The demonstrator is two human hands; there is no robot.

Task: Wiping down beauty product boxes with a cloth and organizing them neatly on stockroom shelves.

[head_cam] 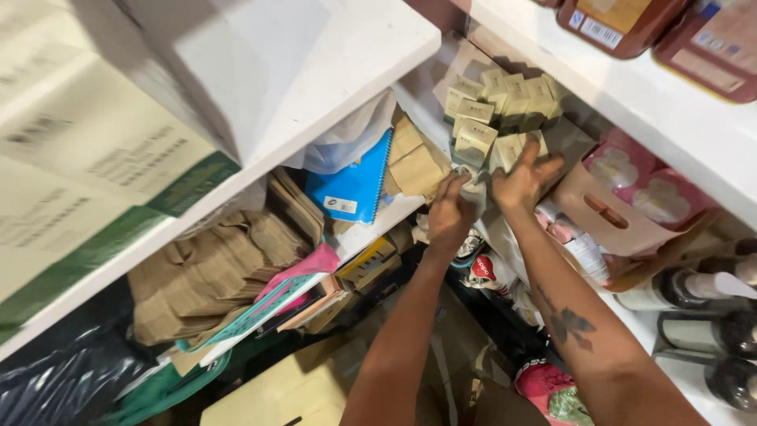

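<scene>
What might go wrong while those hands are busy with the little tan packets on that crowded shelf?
1. The tan packets are loosely heaped; the right hand pressing on them might tip some off.
2. The left hand works near the shelf edge, so whatever it grips might drop into the clutter below.

Left arm: bare, rising from the bottom edge up the middle of the view, nearly straight, forearm slanting slightly rightward toward the wrist
Left hand (449,211): back toward the camera; fingers curled inward and pinched together at the top; knuckles bent; fingertips hidden from view
Right arm: bare, coming in from the lower right corner, slanting up and left; dark tattoo on the inner forearm
Right hand (525,178): palm turned away; fingers spread and stretched upward; thumb angled left, just beside the left hand; wrist bent slightly back
</scene>
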